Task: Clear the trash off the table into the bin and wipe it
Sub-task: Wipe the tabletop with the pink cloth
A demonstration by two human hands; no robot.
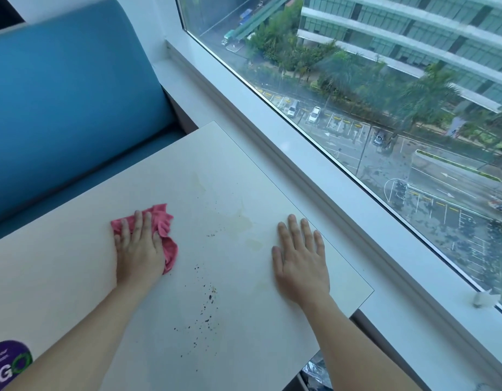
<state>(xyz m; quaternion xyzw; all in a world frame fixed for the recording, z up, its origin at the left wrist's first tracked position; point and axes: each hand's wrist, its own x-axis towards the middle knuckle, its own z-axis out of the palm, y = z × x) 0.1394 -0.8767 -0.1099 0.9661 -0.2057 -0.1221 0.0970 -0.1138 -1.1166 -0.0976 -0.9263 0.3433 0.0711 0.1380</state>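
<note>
White table (230, 165), left hand (139, 249) flat on a half-covered pink cloth (165, 222), right hand (300, 261) spread flat, crumbs (210, 297) between.

Left hand (139, 246) flat on pink cloth (162, 235)

Cool, bluish daylight comes in through the big window (357, 108) on the right, bright and even. The pale table (230, 170) picks up a soft blue-grey cast toward its near edge, and the shadows on it are faint and blurred. The glass is smeared and speckled, hazing the street below. The wide lens bows straight lines toward the edges, while the centre stays sharp.
</note>
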